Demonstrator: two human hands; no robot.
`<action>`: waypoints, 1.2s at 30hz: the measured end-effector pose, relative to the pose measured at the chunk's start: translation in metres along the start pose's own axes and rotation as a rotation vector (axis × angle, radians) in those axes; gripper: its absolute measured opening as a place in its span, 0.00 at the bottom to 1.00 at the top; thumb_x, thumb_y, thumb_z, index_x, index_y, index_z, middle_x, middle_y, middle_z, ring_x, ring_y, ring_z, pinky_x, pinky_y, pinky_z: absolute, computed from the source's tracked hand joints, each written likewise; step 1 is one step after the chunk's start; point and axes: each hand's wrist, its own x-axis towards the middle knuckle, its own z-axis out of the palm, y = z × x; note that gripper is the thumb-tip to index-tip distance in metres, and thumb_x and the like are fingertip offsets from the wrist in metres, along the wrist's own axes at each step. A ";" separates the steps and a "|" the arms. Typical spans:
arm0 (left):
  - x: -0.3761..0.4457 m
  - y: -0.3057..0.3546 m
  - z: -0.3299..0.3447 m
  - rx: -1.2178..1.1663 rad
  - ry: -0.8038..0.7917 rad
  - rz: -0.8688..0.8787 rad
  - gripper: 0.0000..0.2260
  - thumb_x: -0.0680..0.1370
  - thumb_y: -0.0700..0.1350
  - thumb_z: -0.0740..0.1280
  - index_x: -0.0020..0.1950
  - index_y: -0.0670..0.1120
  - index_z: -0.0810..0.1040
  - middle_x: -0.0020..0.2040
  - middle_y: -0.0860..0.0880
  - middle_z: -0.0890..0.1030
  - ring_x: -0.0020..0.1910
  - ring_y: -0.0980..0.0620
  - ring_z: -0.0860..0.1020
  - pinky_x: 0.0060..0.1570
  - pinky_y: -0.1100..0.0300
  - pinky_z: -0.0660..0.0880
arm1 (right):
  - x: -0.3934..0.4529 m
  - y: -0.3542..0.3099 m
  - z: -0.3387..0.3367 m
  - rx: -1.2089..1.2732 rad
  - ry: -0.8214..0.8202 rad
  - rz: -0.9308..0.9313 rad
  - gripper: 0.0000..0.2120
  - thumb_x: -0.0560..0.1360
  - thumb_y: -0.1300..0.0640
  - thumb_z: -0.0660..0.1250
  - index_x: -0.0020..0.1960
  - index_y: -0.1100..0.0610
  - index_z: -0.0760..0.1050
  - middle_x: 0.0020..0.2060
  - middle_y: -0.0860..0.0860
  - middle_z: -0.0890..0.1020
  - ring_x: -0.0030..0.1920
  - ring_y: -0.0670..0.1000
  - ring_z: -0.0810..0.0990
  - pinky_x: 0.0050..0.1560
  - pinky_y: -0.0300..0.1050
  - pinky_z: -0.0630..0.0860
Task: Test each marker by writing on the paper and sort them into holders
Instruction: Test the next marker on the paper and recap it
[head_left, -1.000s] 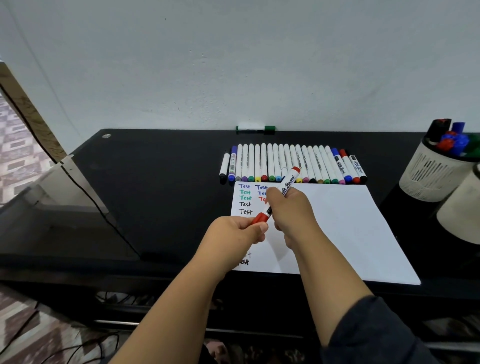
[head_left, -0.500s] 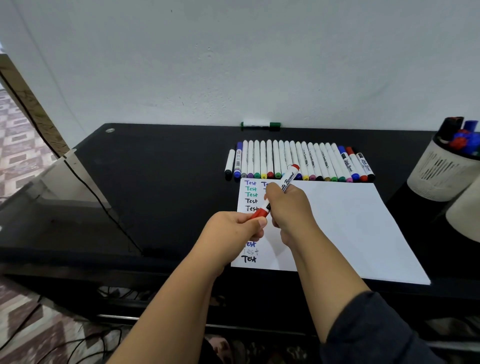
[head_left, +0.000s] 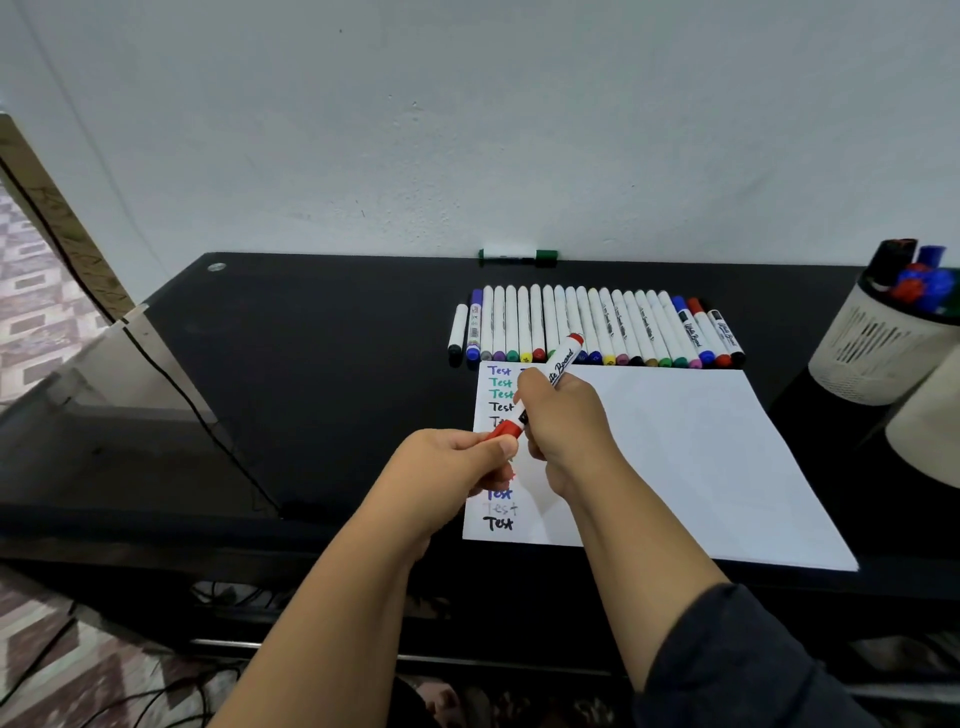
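The red whiteboard marker (head_left: 561, 364) looks light, stiff and smooth-sided, so it likely handles easily but could slip if pinched loosely; the white barrel is the sensible place to hold it, and the red cap (head_left: 506, 430) the place to pull or push. It hangs tilted above the left part of the paper (head_left: 691, 457), its red-tipped tail pointing far and right toward the row of markers (head_left: 597, 332) on the desk (head_left: 311, 364), its cap end pointing near and left. The right hand (head_left: 566, 421) wraps the barrel, fingers curled round its middle. The left hand (head_left: 447, 467) pinches the cap between thumb and curled fingers (head_left: 501, 447), touching the right hand's knuckles. Whether the cap is fully seated cannot be told. The holder (head_left: 872, 343) stands well apart at the right.
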 end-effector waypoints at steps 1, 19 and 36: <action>-0.001 0.000 -0.001 -0.045 -0.022 -0.013 0.11 0.76 0.49 0.67 0.37 0.45 0.82 0.34 0.50 0.83 0.31 0.60 0.79 0.40 0.65 0.74 | 0.001 0.000 0.000 0.008 -0.001 -0.003 0.11 0.77 0.58 0.58 0.36 0.56 0.69 0.28 0.51 0.75 0.19 0.43 0.66 0.21 0.36 0.61; 0.002 -0.005 -0.002 0.169 0.161 0.005 0.13 0.76 0.53 0.67 0.61 0.57 0.77 0.35 0.64 0.72 0.35 0.64 0.71 0.30 0.68 0.64 | 0.025 -0.001 -0.032 0.246 0.113 0.030 0.11 0.78 0.52 0.63 0.40 0.57 0.71 0.26 0.50 0.67 0.25 0.46 0.60 0.23 0.37 0.58; 0.069 -0.009 0.005 0.160 0.306 0.094 0.16 0.75 0.54 0.68 0.63 0.58 0.76 0.54 0.59 0.79 0.40 0.64 0.71 0.38 0.66 0.68 | 0.064 0.014 -0.035 -0.134 0.198 -0.255 0.13 0.73 0.59 0.66 0.34 0.56 0.64 0.26 0.50 0.72 0.24 0.43 0.70 0.24 0.34 0.65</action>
